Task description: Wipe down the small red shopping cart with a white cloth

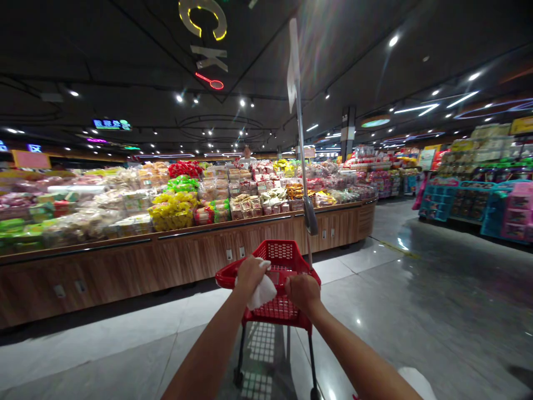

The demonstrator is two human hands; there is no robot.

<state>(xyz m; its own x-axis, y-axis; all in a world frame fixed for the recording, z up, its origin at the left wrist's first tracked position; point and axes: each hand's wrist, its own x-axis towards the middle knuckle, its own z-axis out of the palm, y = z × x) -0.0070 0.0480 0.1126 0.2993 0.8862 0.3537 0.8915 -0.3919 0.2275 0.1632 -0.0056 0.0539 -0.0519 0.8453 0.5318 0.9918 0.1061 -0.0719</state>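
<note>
The red cart (280, 256) is gripped at its near rim by both hands. The left hand (250, 274) is curled tight, and a white cloth (263, 293) is pinched under its fingers, hanging just below the knuckles against the cart's rim. The right hand (303, 293) is closed in a fist over the same rim, just beside the cloth; nothing else is seen in it. The basket is spread directly ahead of both sets of fingers. A thin metal pole (300, 144) is seen rising just beyond the right fingers, topped by a pale sign. Well past the fingertips, a long wooden counter (187, 253) is piled with packaged snacks (172, 210), and a person (247, 156) is glimpsed behind it.
</note>
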